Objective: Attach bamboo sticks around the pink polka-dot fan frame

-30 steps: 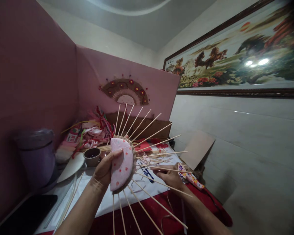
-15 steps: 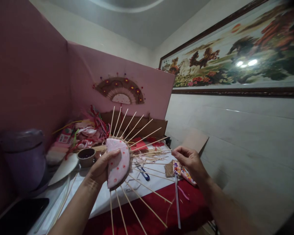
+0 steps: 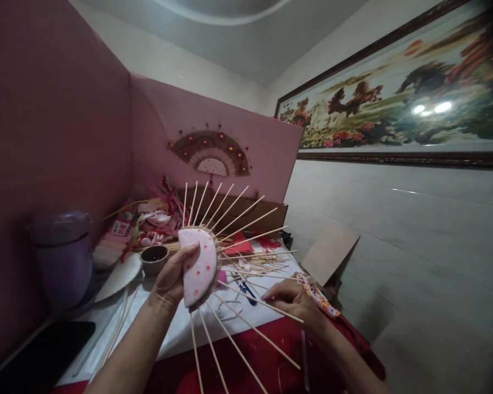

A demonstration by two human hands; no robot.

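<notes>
A half-round pad (image 3: pixel 198 268) covered in pale pink cloth with red dots sits in my left hand (image 3: pixel 173 276), thumb on its front. Thin wooden sticks (image 3: pixel 246 236) fan out from its curved edge, forming a fan frame. My right hand (image 3: pixel 298 306) is lower right, among the outer sticks, its fingers bent loosely with nothing visible in them. One stick passes in front of its fingers. Beside its fingertips on the white table cover lies a blue utility knife (image 3: pixel 246 291). A patterned cloth piece (image 3: pixel 318 295) lies just behind this hand.
A finished fan (image 3: pixel 211 153) hangs on the pink board. Left are a bowl of dark contents (image 3: pixel 154 260), a white half-round piece (image 3: pixel 121 278), a purple bin (image 3: pixel 61 262) and a black phone-like slab (image 3: pixel 41 355). Loose sticks (image 3: pixel 267 267) and red paper (image 3: pixel 240 244) lie behind the fan frame.
My right hand has moved left and down from the stick tips towards the utility knife. My left hand still holds the fan frame, which has tilted slightly. The view has shifted a little.
</notes>
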